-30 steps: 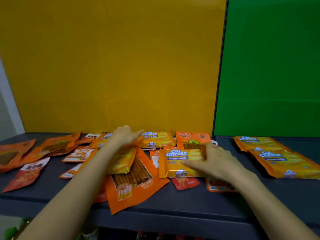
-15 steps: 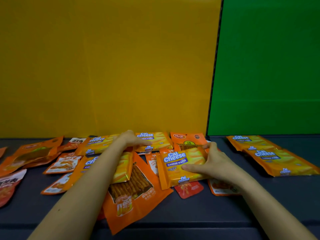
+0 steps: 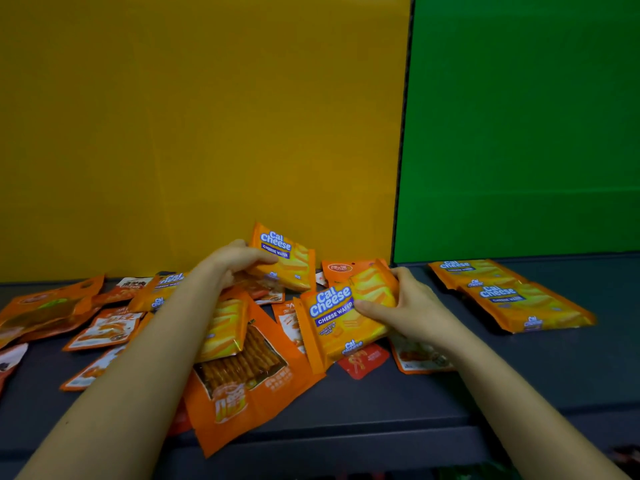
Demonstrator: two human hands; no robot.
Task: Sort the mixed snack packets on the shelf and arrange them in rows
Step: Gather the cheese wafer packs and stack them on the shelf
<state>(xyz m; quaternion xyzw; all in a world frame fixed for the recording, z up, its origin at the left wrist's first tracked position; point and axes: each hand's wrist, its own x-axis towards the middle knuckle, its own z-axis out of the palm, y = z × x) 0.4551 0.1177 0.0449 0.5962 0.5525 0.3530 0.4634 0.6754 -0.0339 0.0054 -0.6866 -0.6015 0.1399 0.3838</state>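
Note:
My left hand [image 3: 235, 259] grips a yellow Cal Cheese wafer packet [image 3: 289, 259] and holds it tilted up off the pile near the back wall. My right hand [image 3: 407, 308] grips a second Cal Cheese packet [image 3: 337, 325] by its right end, raised at an angle over other packets. A big orange packet of snack sticks [image 3: 247, 382] lies under my left forearm, with another Cal Cheese packet [image 3: 223, 327] on top of it. Two Cal Cheese packets [image 3: 512, 292] lie together at the right on the dark grey shelf [image 3: 519, 368].
Mixed orange and red snack packets [image 3: 104, 329] are scattered over the left half of the shelf. A small red packet [image 3: 363, 362] lies below the right-hand packet. A yellow panel [image 3: 207, 116] and a green panel [image 3: 519, 116] stand behind. The shelf's front edge runs near my forearms.
My left hand has closed on a Cal Cheese packet at the back and lifted it upright. My right hand has tilted its packet up and drawn it slightly right.

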